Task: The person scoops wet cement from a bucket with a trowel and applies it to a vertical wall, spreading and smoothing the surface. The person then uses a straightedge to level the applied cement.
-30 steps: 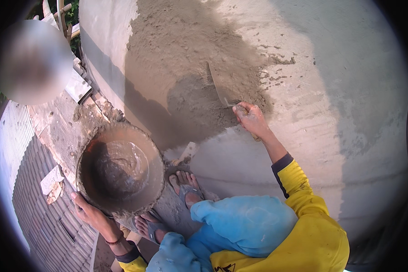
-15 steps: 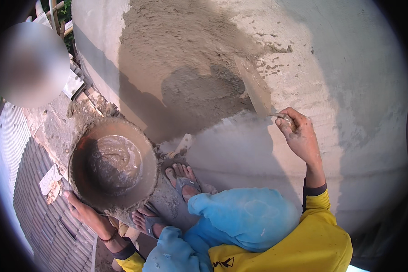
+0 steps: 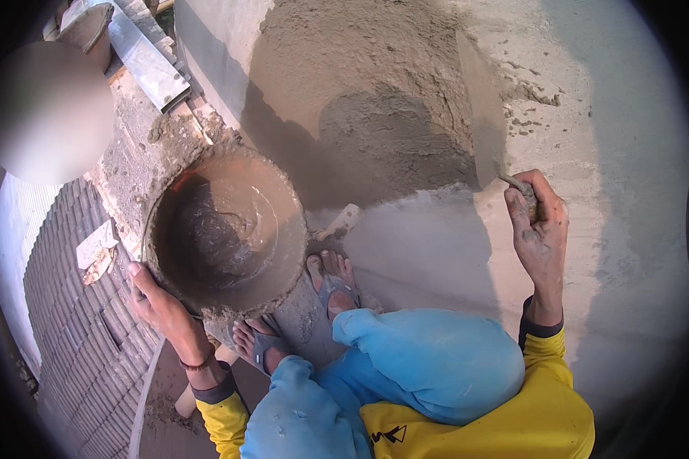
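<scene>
With my right hand (image 3: 532,218), fingers closed, I grip a trowel handle; the long trowel blade (image 3: 478,107) lies against the pale curved wall (image 3: 543,283) at the right edge of a rough patch of wet mortar (image 3: 360,69). Smears of mortar sit beside the blade. My left hand (image 3: 157,306) grips the lower left side of a mud-coated bucket (image 3: 291,214), which holds some wet grey mortar (image 3: 222,229). My sandalled feet are just below and right of the bucket.
A tiled roof (image 3: 76,298) drops away at the left. On the debris-strewn ledge (image 3: 130,145) lie a metal channel (image 3: 145,61) and another dirty bucket (image 3: 88,34). A small stick (image 3: 341,222) lies right of the bucket. Part of the top left view is blurred.
My right hand has moved rightward with the trowel, carrying the blade across the mortar to its right edge. The view has shifted; the bucket now appears higher and more to the right.
</scene>
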Demonstrator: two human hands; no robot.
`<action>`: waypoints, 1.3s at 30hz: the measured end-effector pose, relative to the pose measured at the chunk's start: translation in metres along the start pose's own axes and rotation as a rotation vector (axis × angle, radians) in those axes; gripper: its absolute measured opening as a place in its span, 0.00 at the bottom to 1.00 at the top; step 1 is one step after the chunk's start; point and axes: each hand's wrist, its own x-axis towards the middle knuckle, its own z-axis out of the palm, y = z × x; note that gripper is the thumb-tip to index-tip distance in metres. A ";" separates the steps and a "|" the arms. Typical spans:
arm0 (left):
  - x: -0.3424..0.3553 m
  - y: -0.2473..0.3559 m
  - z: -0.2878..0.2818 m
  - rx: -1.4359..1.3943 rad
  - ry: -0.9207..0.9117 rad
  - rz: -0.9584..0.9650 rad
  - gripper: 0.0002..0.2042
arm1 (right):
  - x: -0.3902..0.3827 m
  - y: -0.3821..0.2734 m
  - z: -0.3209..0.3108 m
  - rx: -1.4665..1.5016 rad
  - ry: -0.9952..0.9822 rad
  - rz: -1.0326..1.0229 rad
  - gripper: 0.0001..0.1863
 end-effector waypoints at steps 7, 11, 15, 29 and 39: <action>-0.016 0.009 0.029 0.329 -0.010 0.296 0.23 | 0.035 -0.037 0.147 -0.534 -0.142 -0.836 0.08; -0.023 0.018 0.040 0.314 -0.068 0.302 0.22 | 0.035 -0.060 0.208 -0.289 -0.270 -1.009 0.09; -0.019 0.018 0.033 0.324 -0.017 0.239 0.24 | 0.009 -0.071 0.216 0.130 -0.569 -0.850 0.11; 0.011 -0.008 -0.027 -0.046 0.062 -0.125 0.25 | -0.037 -0.066 0.145 0.551 -0.598 -0.476 0.13; 0.015 -0.021 -0.045 0.124 -0.030 0.059 0.28 | -0.065 0.081 0.189 1.464 -1.150 0.782 0.14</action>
